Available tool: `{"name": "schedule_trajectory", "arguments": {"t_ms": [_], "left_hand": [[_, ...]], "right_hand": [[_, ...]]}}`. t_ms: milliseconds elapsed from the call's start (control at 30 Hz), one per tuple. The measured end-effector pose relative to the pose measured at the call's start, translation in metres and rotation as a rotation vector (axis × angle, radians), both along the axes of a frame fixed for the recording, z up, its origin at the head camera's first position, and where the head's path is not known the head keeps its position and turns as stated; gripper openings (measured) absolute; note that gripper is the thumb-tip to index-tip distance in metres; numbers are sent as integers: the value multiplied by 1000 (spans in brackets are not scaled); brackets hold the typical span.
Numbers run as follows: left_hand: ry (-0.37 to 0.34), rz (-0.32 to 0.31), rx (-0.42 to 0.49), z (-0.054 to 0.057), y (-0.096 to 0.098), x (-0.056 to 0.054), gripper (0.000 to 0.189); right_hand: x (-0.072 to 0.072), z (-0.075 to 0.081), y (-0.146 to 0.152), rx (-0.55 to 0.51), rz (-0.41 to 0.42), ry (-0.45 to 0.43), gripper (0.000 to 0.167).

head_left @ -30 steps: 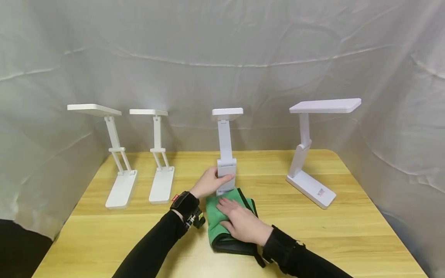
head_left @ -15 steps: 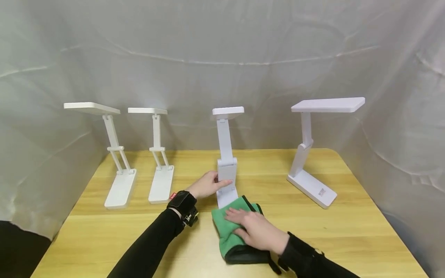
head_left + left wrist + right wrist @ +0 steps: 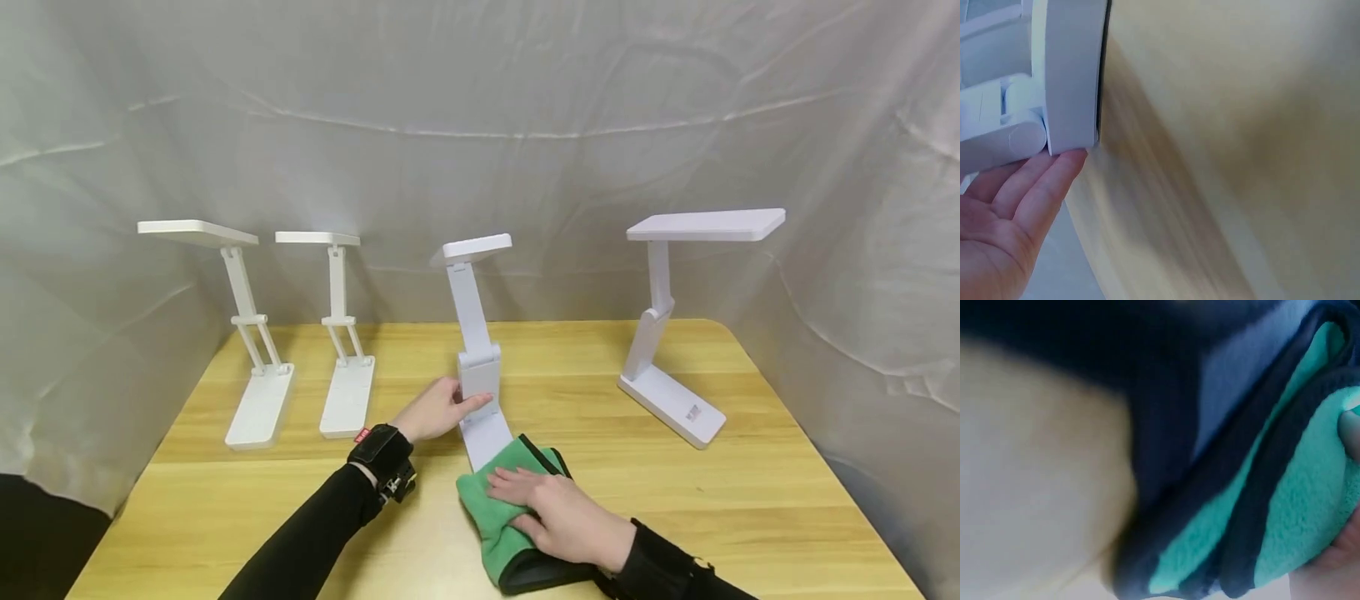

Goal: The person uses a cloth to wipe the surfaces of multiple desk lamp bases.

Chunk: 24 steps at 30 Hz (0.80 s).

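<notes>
White desk lamp [image 3: 476, 333], unfolded, stands near the middle of a wooden table [image 3: 750, 500], its upper arm leaning left in the head feed I watch from afar. Two slimmer lamps [image 3: 339, 287] stand to its left, another lamp [image 3: 673, 404] to its right. The left hand [image 3: 431, 412] grips the lower arm [image 3: 478, 379] low down, thumb across the front; in the left wrist view, fingertips [image 3: 1075, 156] touch the side of the base [image 3: 1072, 75]. The right hand [image 3: 558, 517] lies with fingers extended on a green cloth [image 3: 491, 517], pressing it, as I read it, against the near end of the base; the overlap itself is hidden from me. I judge the lamp light, its plastic-looking shell stiff and a little slippery, its hinges the weak points: a push high up could fold or tip it. I would take hold low on the arm, where the left hand has it, and spare the flat lamp head [image 3: 477, 247]. The cloth looks soft and limp, best controlled under spread fingers.
</notes>
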<state>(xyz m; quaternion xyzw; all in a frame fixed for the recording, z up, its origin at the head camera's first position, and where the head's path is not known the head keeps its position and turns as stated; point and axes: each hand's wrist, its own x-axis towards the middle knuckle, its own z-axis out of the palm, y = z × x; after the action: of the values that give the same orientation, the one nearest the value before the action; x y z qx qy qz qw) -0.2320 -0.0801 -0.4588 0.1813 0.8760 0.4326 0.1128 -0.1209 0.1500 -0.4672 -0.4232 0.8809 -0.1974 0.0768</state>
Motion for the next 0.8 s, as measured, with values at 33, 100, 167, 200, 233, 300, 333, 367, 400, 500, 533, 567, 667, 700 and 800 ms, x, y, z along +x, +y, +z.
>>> {"name": "schedule_trajectory", "arguments": {"t_ms": [33,100,167,200,233,300,333,367,400,500,533,567,667,700,800], "left_hand": [[0,3,-1,0,0,1,45],[-2,10,-4,-1,0,3,45],[7,11,-13,-1,0,3,44],[11,6,-21,-1,0,3,43],[17,-5,-26,-1,0,2,43],[28,-29,-15,1,-1,-1,41],[35,-40,-2,3,-1,-3,40],[39,-49,11,5,0,-5,40],[37,-55,27,6,0,-6,39],[19,-64,60,7,0,-8,41],[6,-64,61,7,0,-8,42],[-10,-61,59,6,0,-7,42],[-35,-42,66,5,-1,-5,42],[-42,-35,67,5,-1,-4,42],[-42,-37,59,5,2,-3,43]], "right_hand": [[-1,0,0,0,-14,-4,41],[-6,0,-3,3,-38,-3,41],[-13,0,-9,3,-53,13,41],[-17,0,-12,4,-58,20,41],[-20,0,-15,8,-61,28,41],[-25,0,-18,6,-60,36,41],[-27,0,-19,4,-60,40,40],[-28,0,-20,5,-62,41,40],[-28,0,-20,5,-64,42,40],[-26,0,-20,8,-63,50,42],[-25,0,-20,11,-59,50,42],[-22,-1,-20,15,-52,50,43],[-13,0,-15,23,-9,43,44],[-10,0,-12,24,2,28,44],[-4,2,-2,15,13,-29,43]]}}
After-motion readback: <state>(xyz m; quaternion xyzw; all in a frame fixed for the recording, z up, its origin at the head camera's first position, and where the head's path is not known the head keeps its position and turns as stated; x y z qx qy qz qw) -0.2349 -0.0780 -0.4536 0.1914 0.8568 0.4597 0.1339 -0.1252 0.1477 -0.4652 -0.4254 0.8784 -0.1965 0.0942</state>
